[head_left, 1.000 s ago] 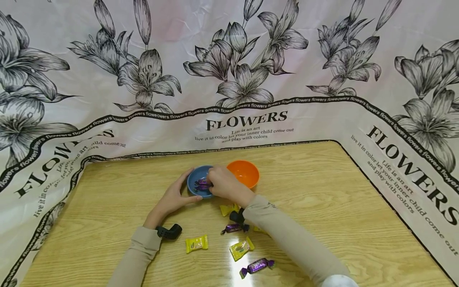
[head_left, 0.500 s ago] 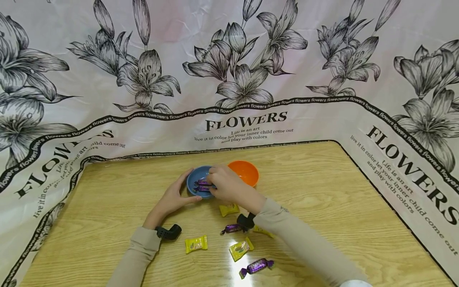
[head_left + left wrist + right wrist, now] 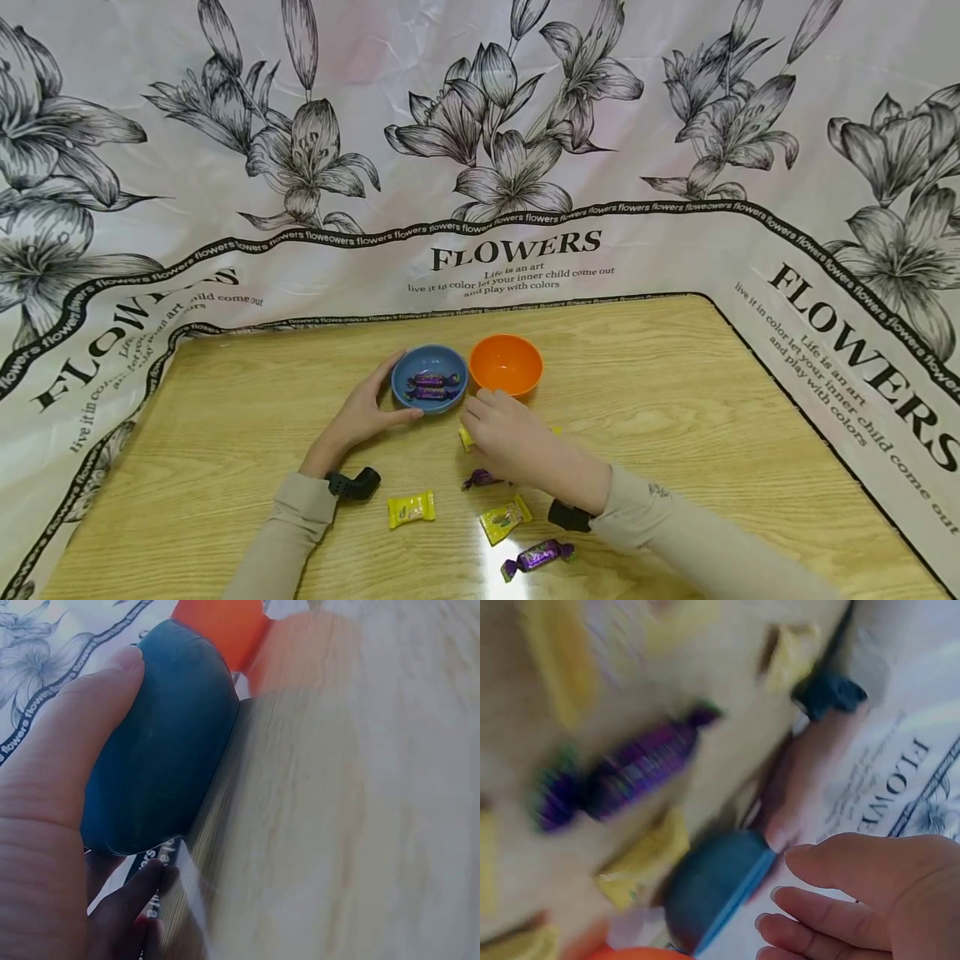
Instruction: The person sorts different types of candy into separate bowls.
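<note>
My left hand (image 3: pixel 366 410) holds the blue bowl (image 3: pixel 450 360) from its left side, thumb at the front and fingers along the back. Inside that bowl lie two purple wrapped candies (image 3: pixel 432 387), side by side. My right hand (image 3: pixel 513 435) is over the table in front of the orange bowl (image 3: pixel 512 367). Its fingers look loosely bent with nothing between them in the right wrist view. Below it, a purple candy (image 3: pixel 480 479) and a yellow candy (image 3: pixel 466 438) are partly hidden. The left wrist view shows my thumb pressed on the outer wall of the blue bowl (image 3: pixel 161 742).
Nearer the front of the wooden table (image 3: pixel 247 417) lie two yellow candies, one at left (image 3: pixel 411 509) and one near the middle (image 3: pixel 505 521), plus a purple twist-wrapped candy (image 3: pixel 537 556). A flower-printed cloth (image 3: pixel 517 275) borders the table behind and at both sides.
My right hand has let go of the purple candy in the blue bowl and moved out, right and toward the front. The left hand stays on the bowl.
</note>
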### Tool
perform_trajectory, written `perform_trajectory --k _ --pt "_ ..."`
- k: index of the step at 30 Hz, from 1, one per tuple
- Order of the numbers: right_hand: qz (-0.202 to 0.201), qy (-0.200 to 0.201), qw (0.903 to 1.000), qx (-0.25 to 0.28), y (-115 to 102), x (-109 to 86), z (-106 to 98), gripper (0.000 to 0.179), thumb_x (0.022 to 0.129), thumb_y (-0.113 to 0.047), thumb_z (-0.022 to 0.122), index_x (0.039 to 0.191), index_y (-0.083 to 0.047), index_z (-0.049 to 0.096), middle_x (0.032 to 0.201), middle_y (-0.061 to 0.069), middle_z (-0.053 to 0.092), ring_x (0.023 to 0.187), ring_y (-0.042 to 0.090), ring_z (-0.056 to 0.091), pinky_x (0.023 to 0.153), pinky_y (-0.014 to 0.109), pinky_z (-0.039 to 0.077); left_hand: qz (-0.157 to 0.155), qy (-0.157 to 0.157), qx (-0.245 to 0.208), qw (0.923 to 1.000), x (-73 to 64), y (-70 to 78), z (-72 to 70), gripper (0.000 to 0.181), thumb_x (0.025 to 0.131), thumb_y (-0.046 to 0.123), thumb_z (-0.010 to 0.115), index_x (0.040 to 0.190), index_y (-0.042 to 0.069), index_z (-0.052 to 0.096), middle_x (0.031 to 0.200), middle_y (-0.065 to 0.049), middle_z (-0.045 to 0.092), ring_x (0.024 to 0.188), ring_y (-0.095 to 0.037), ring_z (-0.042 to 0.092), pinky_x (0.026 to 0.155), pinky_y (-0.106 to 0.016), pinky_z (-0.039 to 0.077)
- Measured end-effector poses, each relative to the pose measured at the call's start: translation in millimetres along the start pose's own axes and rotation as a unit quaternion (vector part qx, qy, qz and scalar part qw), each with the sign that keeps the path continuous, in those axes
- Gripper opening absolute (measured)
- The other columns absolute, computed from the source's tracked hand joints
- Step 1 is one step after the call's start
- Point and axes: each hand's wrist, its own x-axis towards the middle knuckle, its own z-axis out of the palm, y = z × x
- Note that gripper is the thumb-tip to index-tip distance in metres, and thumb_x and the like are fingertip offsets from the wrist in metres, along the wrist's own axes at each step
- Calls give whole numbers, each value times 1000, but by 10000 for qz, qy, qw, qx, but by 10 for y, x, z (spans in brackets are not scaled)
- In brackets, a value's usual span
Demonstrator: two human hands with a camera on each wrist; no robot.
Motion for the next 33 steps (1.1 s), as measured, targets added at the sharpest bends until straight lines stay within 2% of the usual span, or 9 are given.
perform_trajectory --k 5,13,22,33 --pt "59 -248 9996 72 -79 -186 49 24 81 -28 81 85 -11 64 84 -1 57 76 15 47 63 23 40 -66 1 70 10000 0 16 -2 105 76 27 88 159 16 25 161 -11 28 148 -34 21 119 -57 16" --pt "92 -219 9985 484 -123 -359 162 19 79 -18 80 79 -10 62 79 -1 54 71 14 41 63 24 37 -86 -12 178 9998 6 29 -17 104 76 31 88 159 18 26 161 -9 29 148 -34 21 118 -57 16" --pt "90 -386 9982 444 -107 -411 323 15 78 -15 77 78 -9 64 79 -1 58 70 14 43 64 25 41 -19 -34 149 9999 -11 26 -11 105 76 39 87 159 18 26 161 -8 29 148 -34 21 118 -58 17" --pt "86 -396 9978 520 -103 -394 333 10 78 -11 75 78 -8 65 80 0 62 70 14 46 64 25 42 -37 -18 138 9999 1 35 7 104 78 26 87 159 15 24 161 -11 28 148 -34 20 119 -58 15"
